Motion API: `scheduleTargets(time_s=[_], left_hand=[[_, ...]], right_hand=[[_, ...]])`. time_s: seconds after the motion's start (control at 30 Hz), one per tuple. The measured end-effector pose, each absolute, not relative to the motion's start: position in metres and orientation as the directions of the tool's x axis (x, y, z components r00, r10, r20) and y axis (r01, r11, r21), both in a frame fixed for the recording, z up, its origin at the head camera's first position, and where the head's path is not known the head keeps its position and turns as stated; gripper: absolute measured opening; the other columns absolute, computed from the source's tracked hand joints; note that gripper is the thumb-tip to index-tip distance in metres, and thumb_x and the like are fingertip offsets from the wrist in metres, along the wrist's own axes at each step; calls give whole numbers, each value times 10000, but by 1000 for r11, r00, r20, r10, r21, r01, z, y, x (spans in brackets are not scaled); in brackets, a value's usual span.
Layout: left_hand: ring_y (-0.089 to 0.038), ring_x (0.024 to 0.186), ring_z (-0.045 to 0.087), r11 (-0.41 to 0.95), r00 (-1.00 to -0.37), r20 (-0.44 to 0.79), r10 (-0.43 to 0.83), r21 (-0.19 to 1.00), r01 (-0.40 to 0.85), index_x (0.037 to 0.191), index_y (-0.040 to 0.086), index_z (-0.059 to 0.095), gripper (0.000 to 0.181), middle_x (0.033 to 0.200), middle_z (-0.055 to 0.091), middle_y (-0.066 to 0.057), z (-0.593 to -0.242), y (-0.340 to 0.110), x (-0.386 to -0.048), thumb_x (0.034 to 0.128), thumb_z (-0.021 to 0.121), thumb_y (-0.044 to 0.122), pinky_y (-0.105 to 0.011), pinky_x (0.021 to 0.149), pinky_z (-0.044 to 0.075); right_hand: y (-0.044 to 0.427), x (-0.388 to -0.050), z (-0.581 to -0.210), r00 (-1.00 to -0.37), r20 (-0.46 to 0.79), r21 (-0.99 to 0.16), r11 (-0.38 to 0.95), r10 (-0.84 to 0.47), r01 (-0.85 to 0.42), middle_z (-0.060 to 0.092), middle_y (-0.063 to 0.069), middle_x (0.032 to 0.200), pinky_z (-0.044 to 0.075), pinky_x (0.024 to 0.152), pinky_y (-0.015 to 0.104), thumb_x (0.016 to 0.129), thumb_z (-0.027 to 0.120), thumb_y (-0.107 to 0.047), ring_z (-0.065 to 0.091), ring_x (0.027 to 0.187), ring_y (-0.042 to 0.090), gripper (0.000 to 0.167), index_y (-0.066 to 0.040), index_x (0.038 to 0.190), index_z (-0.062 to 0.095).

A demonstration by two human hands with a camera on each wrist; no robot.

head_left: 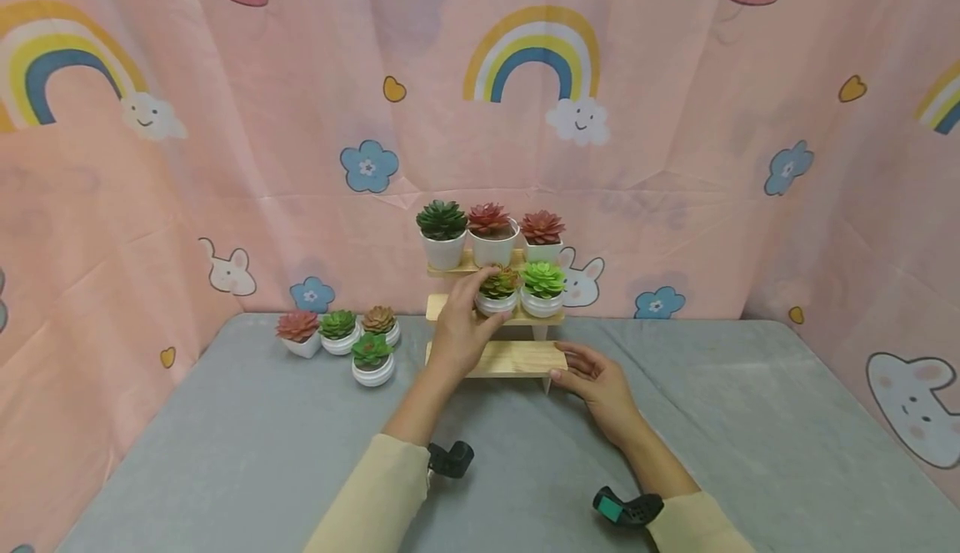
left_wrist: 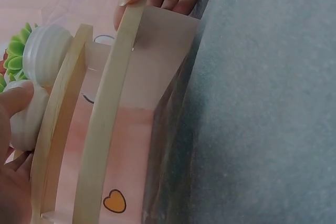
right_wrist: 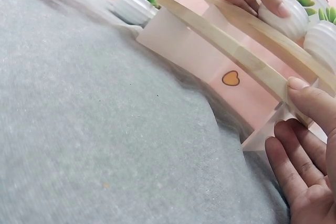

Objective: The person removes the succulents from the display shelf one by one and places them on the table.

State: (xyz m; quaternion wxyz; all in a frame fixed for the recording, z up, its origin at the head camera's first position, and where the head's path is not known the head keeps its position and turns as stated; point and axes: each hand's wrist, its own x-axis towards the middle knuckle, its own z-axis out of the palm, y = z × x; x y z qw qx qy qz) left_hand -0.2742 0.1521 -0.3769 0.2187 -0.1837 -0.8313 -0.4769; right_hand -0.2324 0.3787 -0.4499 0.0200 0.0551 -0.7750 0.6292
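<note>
A three-tier wooden plant stand (head_left: 517,359) stands at the back of the table. On its middle tier, my left hand (head_left: 459,332) holds a small potted succulent (head_left: 498,290) with reddish-green leaves by its white ribbed pot (right_wrist: 286,17). Just right of that pot sits a bright green succulent (head_left: 543,286) in a similar pot. My right hand (head_left: 600,386) grips the right end of the lowest tier, its thumb (right_wrist: 307,95) against the wooden edge. Three succulents stand along the top tier: a dark green one (head_left: 442,232), a red one (head_left: 491,232) and another red one (head_left: 542,234).
Left of the stand, several more potted succulents cluster on the grey cloth-covered table (head_left: 247,436): a red one (head_left: 298,332), two green ones, the nearer (head_left: 372,359) in front, and a brownish one (head_left: 381,322). A pink patterned curtain (head_left: 300,119) hangs behind the table.
</note>
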Motion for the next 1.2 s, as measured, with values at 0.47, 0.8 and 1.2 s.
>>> scheduleTargets(time_s=[0.47, 0.8, 1.2], left_hand=[[-280, 1325, 566, 364, -797, 604, -2, 743, 562, 1363, 141, 607, 623, 1401, 607, -117, -361, 137, -254, 795, 832, 16, -425, 1063, 537], [-288, 1394, 513, 345, -824, 565, -34, 781, 521, 1398, 188, 581, 631, 1464, 545, -117, -348, 106, -222, 830, 814, 46, -442, 1102, 488], [-305, 1371, 534, 412, -817, 569, -98, 770, 487, 1394, 203, 589, 622, 1428, 566, -119, -350, 64, -198, 833, 809, 46, -437, 1061, 517]], right_hand=[[375, -233, -449, -996, 76, -978, 193, -54, -85, 615, 276, 1359, 562, 828, 140, 917, 754, -173, 659, 1009, -40, 575, -25, 1428, 534], [379, -234, -450, -996, 71, -972, 222, -50, -80, 620, 265, 1357, 556, 821, 137, 920, 756, -211, 653, 998, -57, 579, -49, 1431, 536], [378, -234, -449, -997, 65, -975, 209, -47, -73, 605, 271, 1375, 560, 829, 134, 918, 756, -187, 653, 998, -64, 583, -41, 1434, 530]])
